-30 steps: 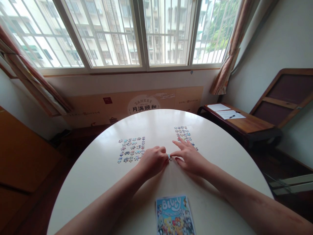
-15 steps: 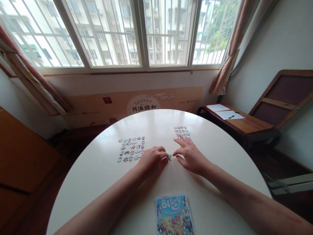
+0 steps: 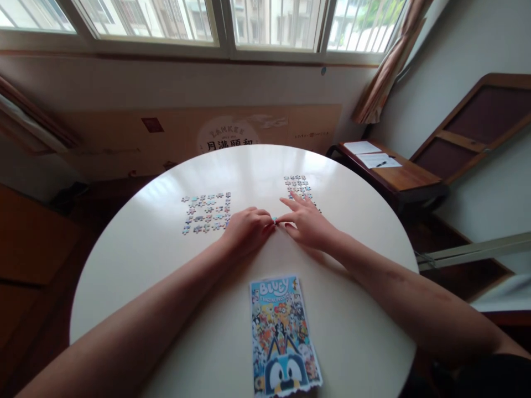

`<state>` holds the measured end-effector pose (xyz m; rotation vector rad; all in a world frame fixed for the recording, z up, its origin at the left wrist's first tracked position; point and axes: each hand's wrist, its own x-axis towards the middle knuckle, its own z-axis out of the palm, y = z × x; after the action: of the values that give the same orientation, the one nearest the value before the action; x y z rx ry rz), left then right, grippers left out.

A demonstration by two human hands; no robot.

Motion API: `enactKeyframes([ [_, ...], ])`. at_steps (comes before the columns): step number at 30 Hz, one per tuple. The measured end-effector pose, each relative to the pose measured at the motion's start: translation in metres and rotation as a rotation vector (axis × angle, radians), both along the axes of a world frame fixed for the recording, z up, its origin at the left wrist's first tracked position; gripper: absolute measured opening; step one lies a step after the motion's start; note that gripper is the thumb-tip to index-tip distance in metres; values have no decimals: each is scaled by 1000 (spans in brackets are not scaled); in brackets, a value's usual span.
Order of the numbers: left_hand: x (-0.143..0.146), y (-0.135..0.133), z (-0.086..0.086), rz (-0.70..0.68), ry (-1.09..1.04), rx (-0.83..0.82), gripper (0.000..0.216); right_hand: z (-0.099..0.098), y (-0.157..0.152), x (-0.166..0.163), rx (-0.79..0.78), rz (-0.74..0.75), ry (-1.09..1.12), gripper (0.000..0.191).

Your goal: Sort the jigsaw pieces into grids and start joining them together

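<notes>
Between my hands, a small jigsaw puzzle piece (image 3: 274, 221) with some blue on it lies at the table's middle, mostly covered by fingertips. My left hand (image 3: 250, 228) has its fingers curled and closed on the piece's left side. From the right, my right hand (image 3: 306, 221) reaches in with its fingers spread, the index fingertip touching or nearly touching the piece. Loose jigsaw pieces (image 3: 207, 213) lie in spaced rows left of my left hand. A second group of pieces (image 3: 295, 182) sits just beyond my right hand, which partly hides it.
A Bluey picture sheet (image 3: 282, 331) with a torn lower edge lies near me on the round white table (image 3: 136, 265). Right of the table, a wooden bench (image 3: 402, 176) carries papers (image 3: 377, 160) and a pen. A printed cardboard panel (image 3: 178, 130) stands under the window.
My view has tilted down, showing more of the picture sheet. My right index finger has come closer to the puzzle piece, while my left hand stays at it.
</notes>
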<state>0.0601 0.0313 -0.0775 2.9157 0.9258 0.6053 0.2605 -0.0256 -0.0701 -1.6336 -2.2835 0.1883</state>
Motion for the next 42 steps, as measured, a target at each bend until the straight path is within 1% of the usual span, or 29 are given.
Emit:
enactKeyframes([
  [7, -1, 2, -1, -49, -3, 55, 23, -2, 0, 2, 83, 6, -14, 27],
  [11, -1, 3, -1, -56, -2, 58, 23, -4, 1, 2, 107, 8, -6, 26],
  [20, -1, 5, -5, -42, -20, 57, 21, -1, 0, 1, 77, 13, -16, 25],
  [26, -2, -2, -1, -27, -9, 10, 21, -8, 0, 0, 111, 21, 22, 26],
  [30, -3, -3, -3, 6, -15, -25, 17, -13, 1, -1, 109, 25, 13, 27],
  [36, -4, -1, -8, 14, -36, -29, 16, -13, 0, -3, 109, 16, 18, 28],
  [42, -4, -3, -4, 3, 7, -39, 16, -15, -1, -4, 111, 20, 0, 29],
])
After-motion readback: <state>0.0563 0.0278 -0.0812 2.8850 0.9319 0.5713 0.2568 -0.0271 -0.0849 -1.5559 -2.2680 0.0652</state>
